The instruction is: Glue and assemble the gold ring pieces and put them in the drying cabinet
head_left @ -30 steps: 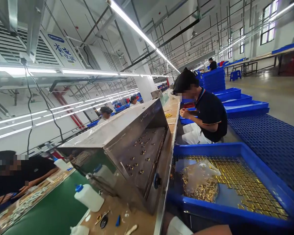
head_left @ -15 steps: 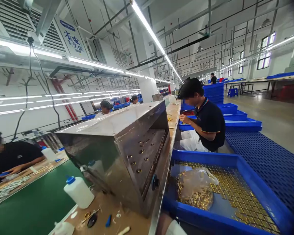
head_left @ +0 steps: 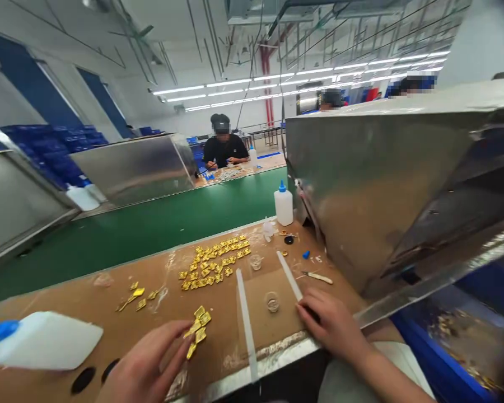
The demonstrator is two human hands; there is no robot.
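Note:
My left hand [head_left: 151,361] reaches in at the lower left, fingers stretched out and apart. Its fingertips touch a small group of gold square pieces [head_left: 200,331] on the brown work surface. My right hand [head_left: 330,319] rests at the bench's front edge, fingers loosely bent with a gap between them; I see nothing held in it. Its fingertips lie by the lower end of a white strip [head_left: 289,277]. A second white strip [head_left: 246,319] runs further left. Between the strips stands a small clear cup [head_left: 272,302]. Further back, many gold pieces [head_left: 214,263] lie in rough rows.
A metal box [head_left: 340,184] stands at the right, a white bottle [head_left: 283,206] beside it. Another bottle [head_left: 54,340] lies tilted at left. A knife-like tool [head_left: 318,277] lies near my right hand. Beyond a green belt [head_left: 159,215] sits a co-worker [head_left: 224,148]. A blue tray [head_left: 437,358] is lower right.
The view has swung left and down, from the metal box and the blue tray to the bench in front of me. Both my hands and the gold pieces on the bench are now visible.

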